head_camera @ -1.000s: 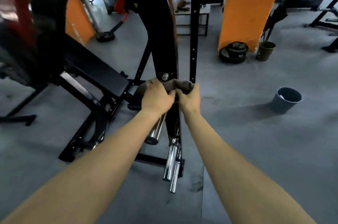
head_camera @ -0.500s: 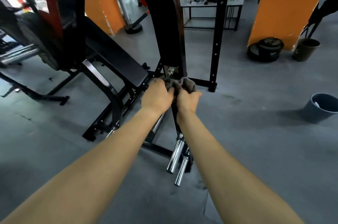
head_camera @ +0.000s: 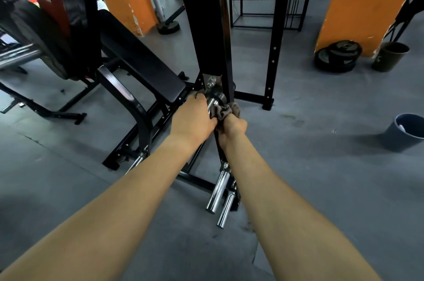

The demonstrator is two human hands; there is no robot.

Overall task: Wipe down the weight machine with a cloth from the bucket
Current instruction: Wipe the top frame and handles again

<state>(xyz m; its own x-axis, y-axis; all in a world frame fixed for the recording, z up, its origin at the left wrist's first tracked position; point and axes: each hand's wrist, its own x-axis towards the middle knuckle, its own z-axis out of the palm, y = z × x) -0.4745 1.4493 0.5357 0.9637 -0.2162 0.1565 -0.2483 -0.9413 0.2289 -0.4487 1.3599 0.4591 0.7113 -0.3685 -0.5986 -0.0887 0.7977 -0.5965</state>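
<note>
At the foot of the weight machine (head_camera: 202,28), two chrome pegs (head_camera: 218,191) project toward the camera. Just above them, the left hand (head_camera: 195,120) and right hand (head_camera: 232,128) sit side by side. Each has its fingers curled on the grey cloth (head_camera: 223,110), which is bunched against the round collar (head_camera: 218,97) under the black upright. Black seat pad (head_camera: 142,67): left of the hands. Grey bucket (head_camera: 399,140): on the floor, well apart, far right. Weight plates (head_camera: 337,55): beyond, against the orange pillar (head_camera: 367,0).

Single wide-angle camera on my head, facing forward and down along both forearms, near to my left hand (head_camera: 192,117) and right hand (head_camera: 232,125) at the weight machine (head_camera: 202,28) — grey floor (head_camera: 321,177) curving away toward the edges.
</note>
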